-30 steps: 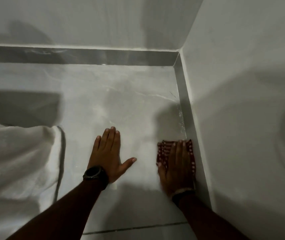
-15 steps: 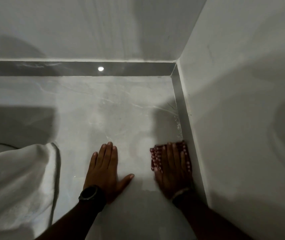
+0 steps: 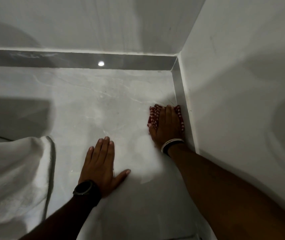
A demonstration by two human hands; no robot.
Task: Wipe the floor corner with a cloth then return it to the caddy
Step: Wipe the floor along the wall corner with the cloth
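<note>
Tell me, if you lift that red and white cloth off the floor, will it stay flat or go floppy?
Probably floppy: the cloth already lies bunched in folds under the right hand. It likely slides easily too, since the floor looks smooth and shiny. It seems light, as one flat palm alone is pressing it against the skirting.
</note>
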